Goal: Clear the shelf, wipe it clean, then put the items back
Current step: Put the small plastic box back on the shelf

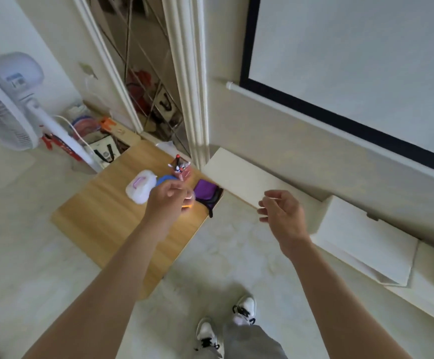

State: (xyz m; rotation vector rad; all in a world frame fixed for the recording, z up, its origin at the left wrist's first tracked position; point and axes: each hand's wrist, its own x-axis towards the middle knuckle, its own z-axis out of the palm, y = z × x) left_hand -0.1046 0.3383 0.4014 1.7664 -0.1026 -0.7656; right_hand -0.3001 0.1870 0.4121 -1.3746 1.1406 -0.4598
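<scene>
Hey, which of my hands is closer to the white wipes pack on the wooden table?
Left. The left hand hovers right beside the white wipes pack; the right hand is farther off, by the white shelf.

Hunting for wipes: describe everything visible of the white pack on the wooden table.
The white pack is rounded and soft-looking, like plastic, with a lilac-outlined flap on top. It lies flat on the wooden table, near its far end, beside a blue object. The left hand overlaps its right edge in view; contact unclear.
</scene>
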